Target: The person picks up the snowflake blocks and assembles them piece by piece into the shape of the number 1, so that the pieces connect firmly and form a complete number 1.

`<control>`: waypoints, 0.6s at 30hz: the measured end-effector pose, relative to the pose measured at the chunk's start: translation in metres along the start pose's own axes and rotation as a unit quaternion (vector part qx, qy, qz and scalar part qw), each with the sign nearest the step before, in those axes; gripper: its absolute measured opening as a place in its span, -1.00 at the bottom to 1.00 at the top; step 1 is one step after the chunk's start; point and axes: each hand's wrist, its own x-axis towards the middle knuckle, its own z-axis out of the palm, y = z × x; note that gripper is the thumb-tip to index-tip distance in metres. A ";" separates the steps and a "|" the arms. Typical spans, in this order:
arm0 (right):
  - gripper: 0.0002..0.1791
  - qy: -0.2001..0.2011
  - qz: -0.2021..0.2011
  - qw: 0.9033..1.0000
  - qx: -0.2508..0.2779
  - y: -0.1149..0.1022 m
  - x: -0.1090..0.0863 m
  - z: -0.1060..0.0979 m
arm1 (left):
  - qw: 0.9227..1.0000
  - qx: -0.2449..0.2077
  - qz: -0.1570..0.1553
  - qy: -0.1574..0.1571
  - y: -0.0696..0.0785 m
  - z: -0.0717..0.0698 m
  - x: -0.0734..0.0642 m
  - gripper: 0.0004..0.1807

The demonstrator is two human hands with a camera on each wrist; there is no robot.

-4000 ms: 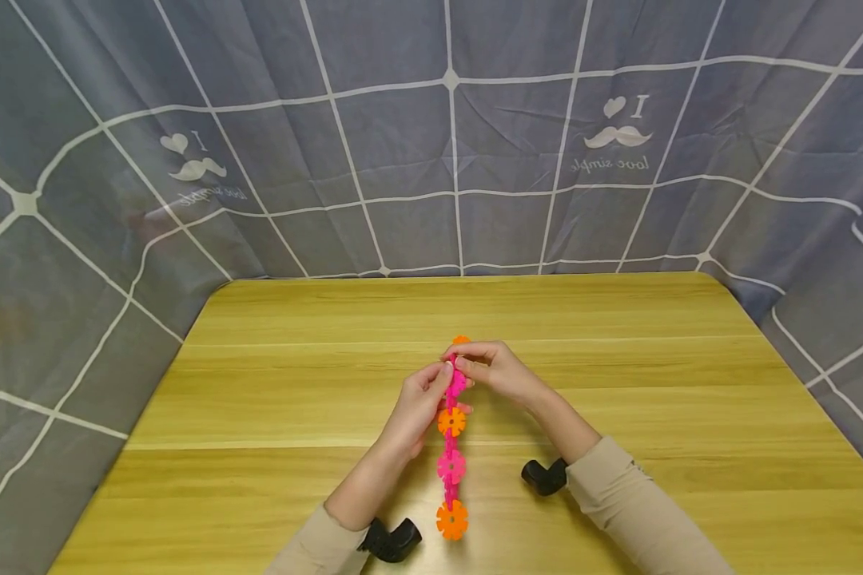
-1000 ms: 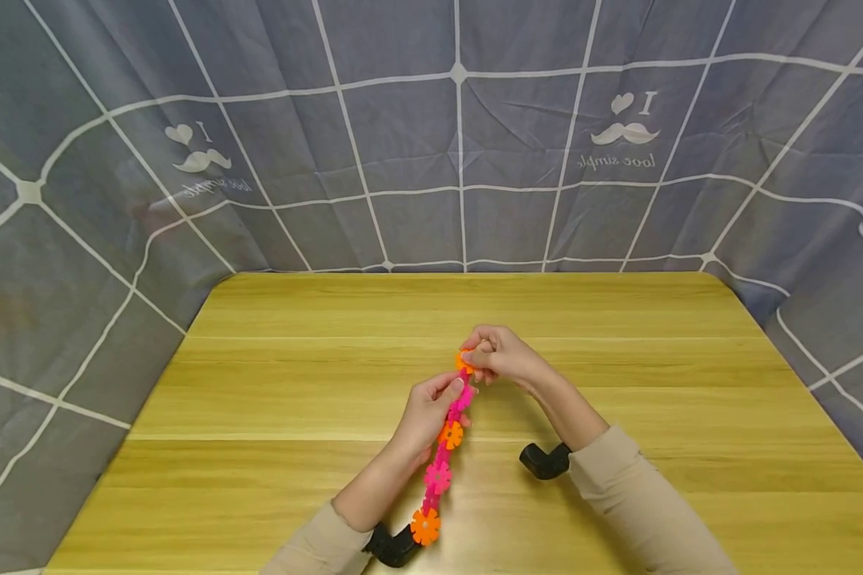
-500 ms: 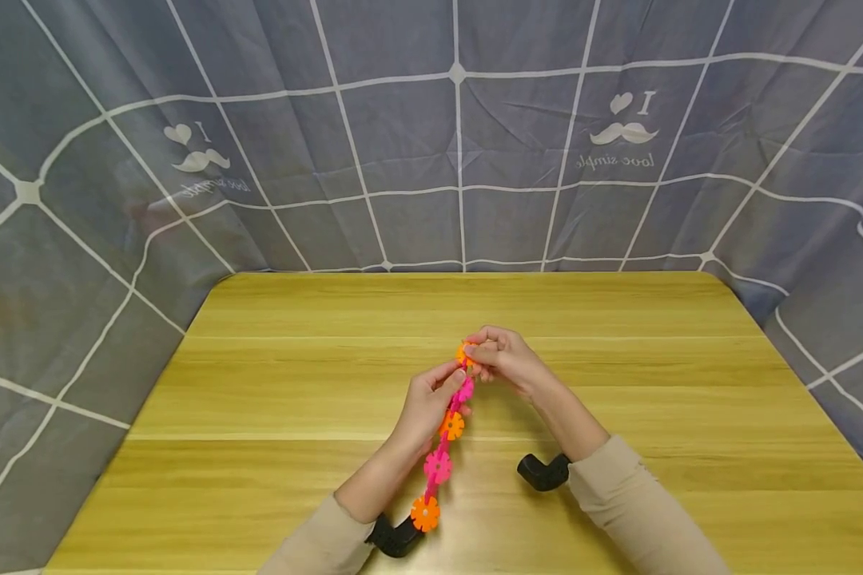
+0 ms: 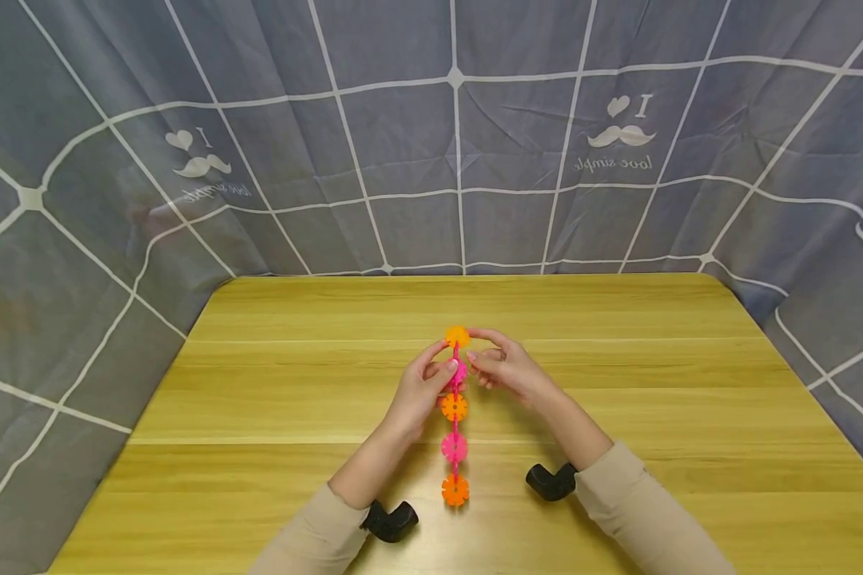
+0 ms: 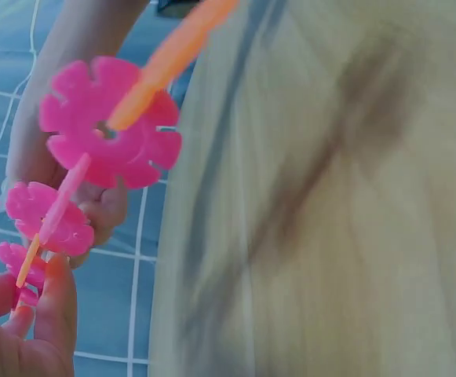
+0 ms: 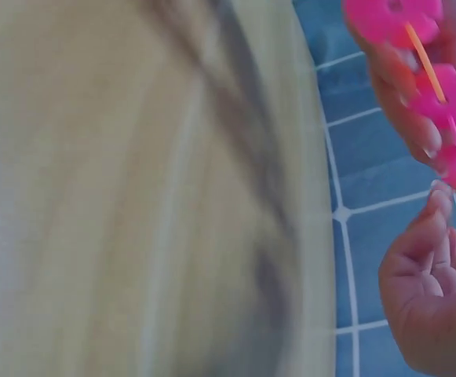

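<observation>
A chain of slotted plastic snowflake discs, pink and orange, runs upright in the middle of the head view, with an orange disc (image 4: 455,490) at its lower end. Near the top, my left hand (image 4: 419,389) pinches the chain by a pink disc (image 4: 459,370). My right hand (image 4: 512,369) is just right of the top orange disc (image 4: 457,336); its index fingertip reaches that disc's edge, while the thumb stands apart. Pink discs (image 5: 133,145) loom large in the left wrist view. The right wrist view shows the right hand (image 6: 428,290) below more pink discs (image 6: 441,96).
A wood-grain table (image 4: 273,383) lies under the hands. Black curved pieces show at the left cuff (image 4: 394,521) and the right cuff (image 4: 552,482). A grey-blue curtain with white lines (image 4: 403,144) surrounds the table's back and sides.
Half a second ago the right hand pinched the top orange disc; its thumb has since come away. The chain has swung from a slant to straight, its lower end moving right.
</observation>
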 end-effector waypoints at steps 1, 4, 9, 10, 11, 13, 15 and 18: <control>-0.52 -0.004 0.005 1.000 0.004 0.002 -0.002 0.001 | 1.000 0.000 0.002 0.006 0.001 -0.001 0.001 -0.47; -0.62 -0.028 0.027 0.999 0.014 0.010 -0.009 0.006 | 1.000 -0.005 0.010 0.026 0.002 -0.004 0.006 -0.47; -0.69 -0.075 0.052 0.996 0.008 0.023 -0.025 0.016 | 0.998 -0.020 0.014 0.064 0.003 -0.008 0.012 -0.48; -0.69 -0.081 0.054 0.995 0.006 0.024 -0.028 0.017 | 0.997 -0.025 0.012 0.072 0.003 -0.009 0.013 -0.48; -0.69 -0.085 0.053 0.995 0.006 0.025 -0.030 0.018 | 0.996 -0.029 0.010 0.078 0.003 -0.010 0.014 -0.49; -0.68 -0.089 0.054 0.995 0.011 0.027 -0.032 0.021 | 0.995 -0.037 0.005 0.090 0.002 -0.010 0.016 -0.49; -0.70 -0.084 0.053 0.995 0.014 0.028 -0.032 0.023 | 0.994 -0.043 0.002 0.096 0.001 -0.011 0.018 -0.49; -0.73 -0.066 0.050 0.996 0.014 0.030 -0.028 0.025 | 0.993 -0.048 -0.001 0.106 -0.001 -0.013 0.025 -0.49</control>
